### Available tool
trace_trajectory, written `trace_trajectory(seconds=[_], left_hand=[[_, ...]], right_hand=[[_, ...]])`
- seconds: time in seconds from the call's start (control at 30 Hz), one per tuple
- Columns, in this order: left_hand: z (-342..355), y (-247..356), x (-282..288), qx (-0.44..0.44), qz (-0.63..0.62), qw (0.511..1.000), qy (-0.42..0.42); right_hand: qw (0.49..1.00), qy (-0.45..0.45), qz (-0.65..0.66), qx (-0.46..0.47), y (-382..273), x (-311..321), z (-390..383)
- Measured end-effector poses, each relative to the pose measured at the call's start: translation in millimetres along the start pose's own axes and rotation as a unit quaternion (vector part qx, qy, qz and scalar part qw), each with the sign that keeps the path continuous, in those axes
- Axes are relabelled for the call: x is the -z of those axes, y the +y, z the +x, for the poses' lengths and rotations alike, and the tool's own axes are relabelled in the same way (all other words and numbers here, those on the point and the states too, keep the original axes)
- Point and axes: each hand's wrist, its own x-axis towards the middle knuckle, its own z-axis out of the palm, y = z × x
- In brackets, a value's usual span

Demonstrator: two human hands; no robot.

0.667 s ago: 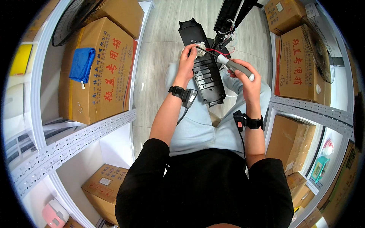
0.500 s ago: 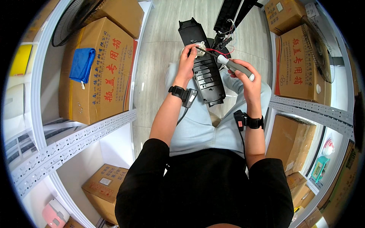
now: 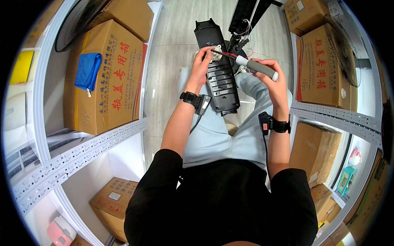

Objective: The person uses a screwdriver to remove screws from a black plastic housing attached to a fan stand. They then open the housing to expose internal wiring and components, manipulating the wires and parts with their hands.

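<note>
My right hand (image 3: 271, 78) is closed round the grey handle of a screwdriver (image 3: 258, 67) with a white collar. Its dark shaft points left to the fingertips of my left hand (image 3: 199, 67). Those fingers are pinched together at the tip; any small piece between them is too small to make out. Beneath, a long black plastic housing (image 3: 222, 88) with ribbed slots lies at a slant by my knees. A round, clear-and-whitish part (image 3: 216, 54) sits on it, partly hidden by my left fingers. Red wires (image 3: 232, 54) run from near this part toward the right, behind the screwdriver.
A black stand (image 3: 242, 20) with loose thin wires rises beyond the housing. Metal shelves (image 3: 102, 141) flank me, holding cardboard boxes (image 3: 104, 78). A blue cloth (image 3: 88, 70) hangs on the left box. Round fan grilles (image 3: 347, 53) lean on both sides. Cables trail from my wrist straps.
My right hand has moved a little to the right with the screwdriver, whose handle has swung outward. The housing's near end has shifted slightly left. My left hand stays almost in place.
</note>
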Motion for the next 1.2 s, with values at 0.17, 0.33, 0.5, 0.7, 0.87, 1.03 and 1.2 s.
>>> trace_trajectory(seconds=[0.17, 0.33, 0.5, 0.7, 0.87, 1.03, 1.2], left_hand=[[0, 1, -6, -0.044, 0.058, 0.997, 0.040], [-1, 7, -6, -0.029, -0.047, 0.998, 0.021], [-2, 11, -10, -0.032, -0.065, 0.997, 0.033], [-4, 14, -13, -0.062, -0.022, 0.997, 0.033], [-3, 11, -10, -0.079, -0.003, 0.997, 0.026], [-5, 12, -12, -0.068, -0.010, 0.998, 0.016], [-5, 11, -9, -0.080, 0.045, 0.996, 0.003]], right_hand=[[0.996, 0.067, 0.052, 0.025, -3, -5, -6], [0.996, 0.075, -0.021, 0.042, -17, -6, -11], [0.990, 0.074, -0.115, 0.035, -37, -17, -17], [0.965, 0.057, -0.250, 0.044, -46, -40, -16], [0.963, 0.044, -0.263, 0.041, -45, -48, -12], [0.952, 0.045, -0.300, 0.040, -47, -53, -8], [0.944, 0.020, -0.326, 0.041, -58, -61, -2]])
